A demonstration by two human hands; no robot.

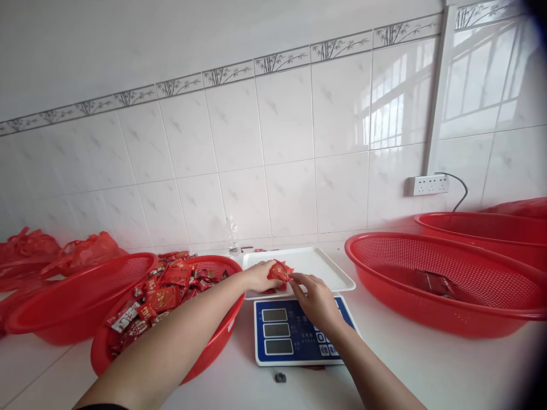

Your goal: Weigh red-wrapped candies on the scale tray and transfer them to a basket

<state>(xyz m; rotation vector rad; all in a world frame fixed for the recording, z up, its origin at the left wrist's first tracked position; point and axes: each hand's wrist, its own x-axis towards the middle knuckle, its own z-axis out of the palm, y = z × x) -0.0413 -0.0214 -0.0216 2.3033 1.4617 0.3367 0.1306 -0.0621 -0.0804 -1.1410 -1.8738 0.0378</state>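
Note:
My left hand (257, 277) is closed around a shiny red packet (280, 271) with gold marks, held just above the white tray (318, 263) of a weighing scale. From the other side, my right hand (315, 297) pinches the packet's right edge between thumb and fingers. Below my hands, the scale's blue panel (277, 354) shows three grey displays and keys, some hidden by my right hand. To the left, under my left forearm, stands a red basket (229, 333) heaped with red-wrapped packets (164, 298).
A perforated red basket (384, 313) on the right holds a dark red packet (436, 283); another red basket (478, 228) stands behind it. Farther left are a red basket (55, 319) and red plastic bags (92, 250). A clear bottle (233, 236) stands by the tiled wall. A small dark object (280, 377) lies before the scale.

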